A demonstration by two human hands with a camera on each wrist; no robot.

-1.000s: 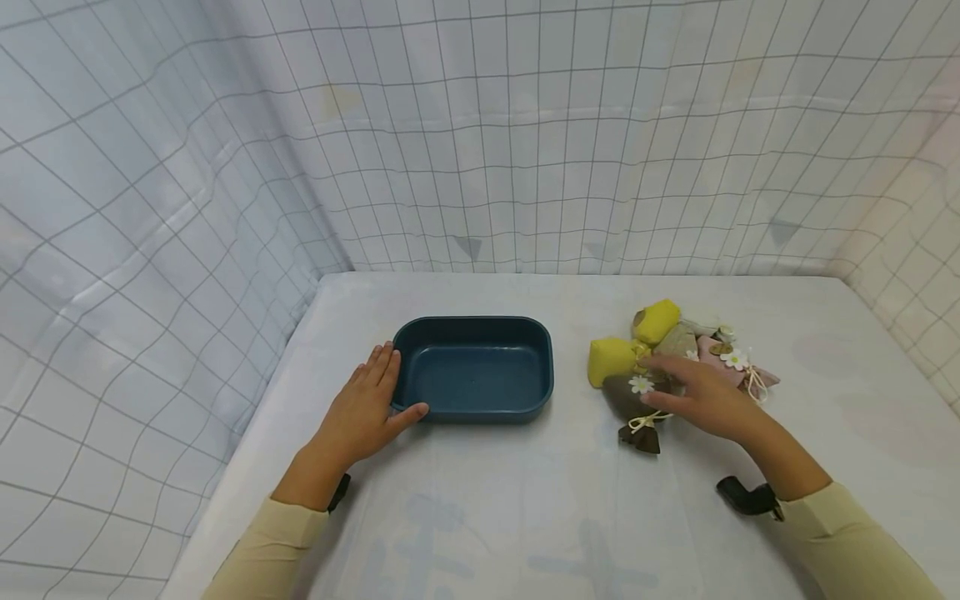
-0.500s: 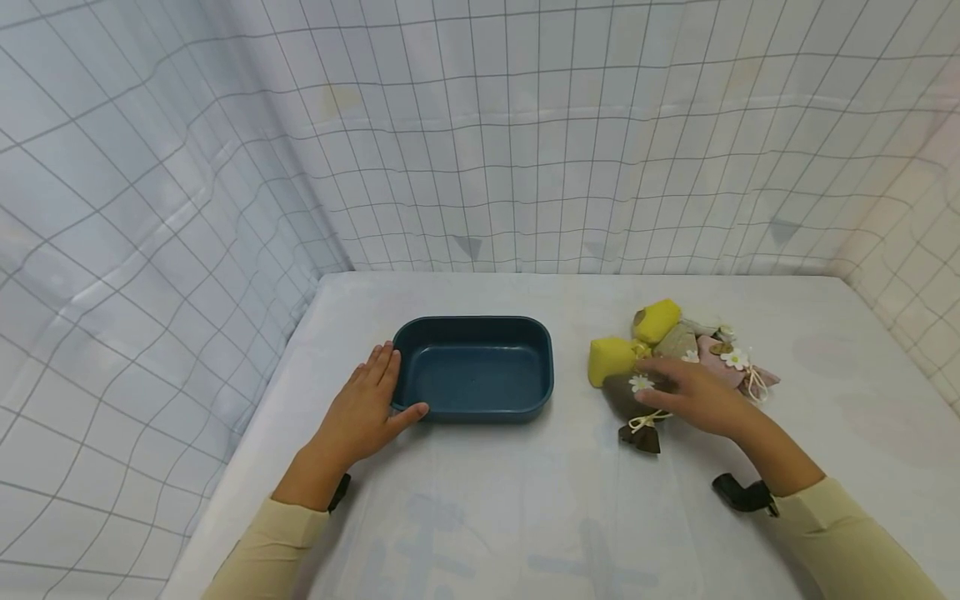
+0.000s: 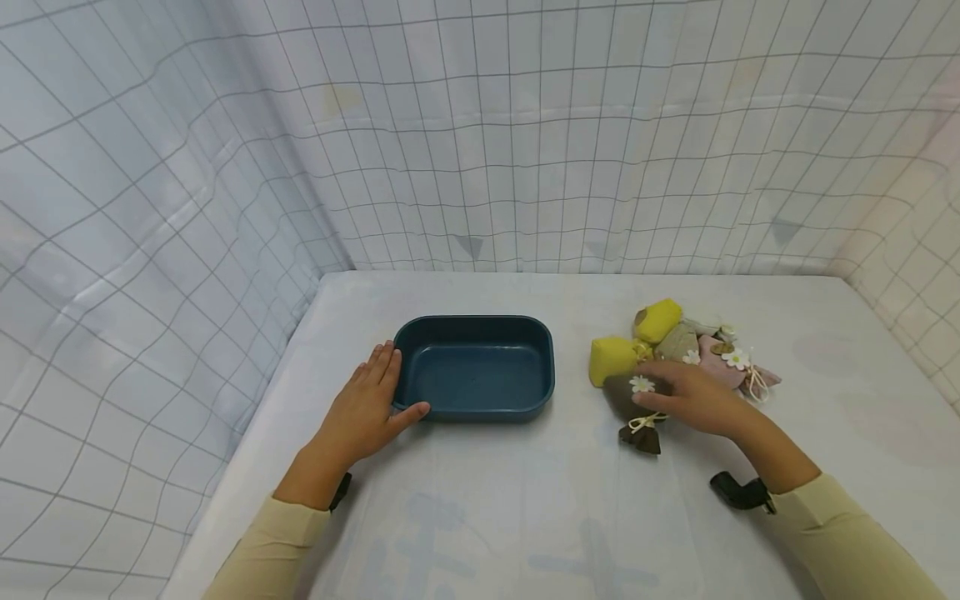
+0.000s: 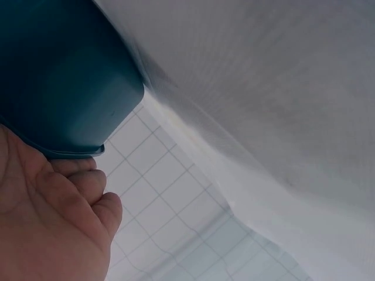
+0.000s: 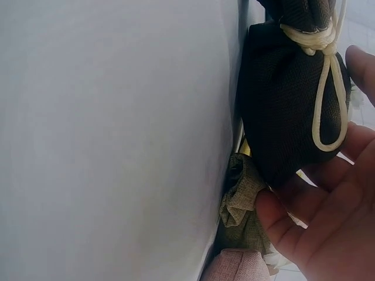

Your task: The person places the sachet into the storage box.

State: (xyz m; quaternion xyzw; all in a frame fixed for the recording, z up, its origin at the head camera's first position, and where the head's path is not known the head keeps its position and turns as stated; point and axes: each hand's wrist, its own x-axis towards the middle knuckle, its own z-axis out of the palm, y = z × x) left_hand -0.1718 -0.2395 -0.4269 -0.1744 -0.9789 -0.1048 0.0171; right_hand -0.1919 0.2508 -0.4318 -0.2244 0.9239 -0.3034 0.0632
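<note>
In the head view, my left hand (image 3: pixel 363 408) rests at the left end of a dark teal oblong tub (image 3: pixel 474 412). Its fingers lie along the rim, and the thumb reaches over the near corner. The left wrist view shows the fingertips against the tub's lip (image 4: pixel 73 154). My right hand (image 3: pixel 693 396) is over a dark brown drawstring pouch (image 3: pixel 621 396) with a white flower and cream cord. From the right wrist view, the fingers (image 5: pixel 319 175) reach along the pouch's side, touching it, while the thumb (image 5: pixel 362 67) stands just off it. The pouch lies on the table.
Beside the brown pouch lie two yellow pouches (image 3: pixel 611 360), an olive-beige pouch (image 3: pixel 675 340) and a pink pouch (image 3: pixel 722 362) with a daisy. A pale corded end (image 3: pixel 705 327) shows behind them. White grid-patterned curtains (image 3: pixel 525 167) enclose the white-covered table (image 3: pixel 510 517).
My right hand has shifted slightly left over the brown pouch, its thumb and forefinger a little closer together. The left hand, the tub and the pouches stay where they were.
</note>
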